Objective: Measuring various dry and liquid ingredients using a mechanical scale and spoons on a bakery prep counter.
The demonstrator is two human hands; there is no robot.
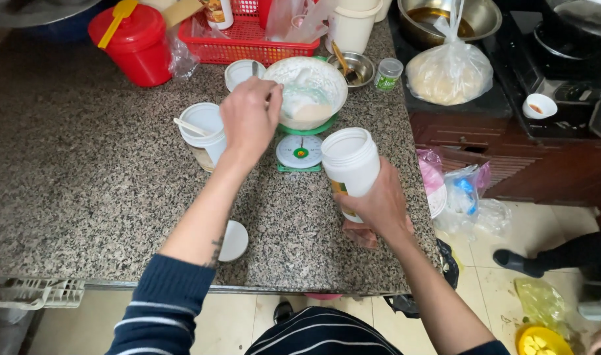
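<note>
Two hands work at a bowl on a small kitchen scale

The left hand (pixel 250 118) is closed around a spoon, mostly hidden, that dips into the white bowl (pixel 307 89) just beside its fingers. The bowl sits on a green scale (pixel 300 151). The right hand (pixel 377 205) is wrapped tight around a white jar (pixel 350 161) with no lid, near the scale. A white tub (pixel 204 135) stands just behind the left wrist, and a round lid (pixel 234 240) lies under that arm
</note>
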